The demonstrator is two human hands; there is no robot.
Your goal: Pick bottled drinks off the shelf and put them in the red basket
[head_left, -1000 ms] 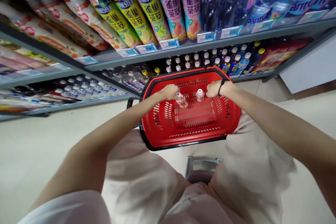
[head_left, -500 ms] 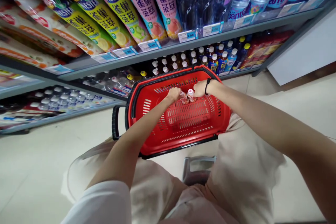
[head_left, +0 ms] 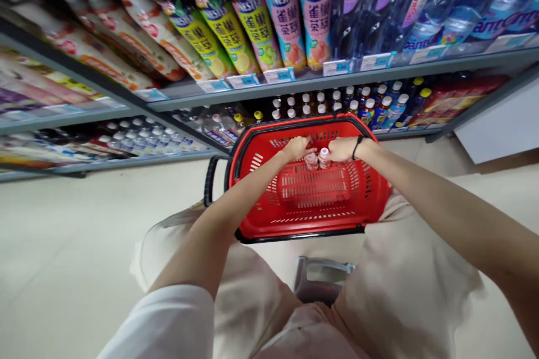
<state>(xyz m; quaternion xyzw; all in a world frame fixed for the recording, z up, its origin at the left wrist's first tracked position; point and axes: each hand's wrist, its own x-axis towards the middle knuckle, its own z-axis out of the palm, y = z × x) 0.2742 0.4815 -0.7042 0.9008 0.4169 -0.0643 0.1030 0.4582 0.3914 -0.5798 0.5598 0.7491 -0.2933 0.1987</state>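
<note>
Two small bottles with pink-and-white labels stand side by side in a red shopping basket [head_left: 314,230]. My left hand [head_left: 297,148] is just above the left bottle [head_left: 311,161], its fingers apart and one fingertip at the cap. Against the side of the right bottle [head_left: 324,158] my right hand [head_left: 342,149] is closed, with its fingertips partly hidden. A black band circles my right wrist. The basket's black handle [head_left: 209,182] sticks out at the left.
Shelves of drinks rise behind the basket: tea bottles [head_left: 283,22] above, white-capped bottles [head_left: 306,104] below. A grey stool [head_left: 320,283] stands between my legs. At the right is a white panel [head_left: 497,120].
The view has swung left, so basket and shelves sit further right. My left hand's fingers have loosened from the left bottle and spread. My right hand stays at the right bottle.
</note>
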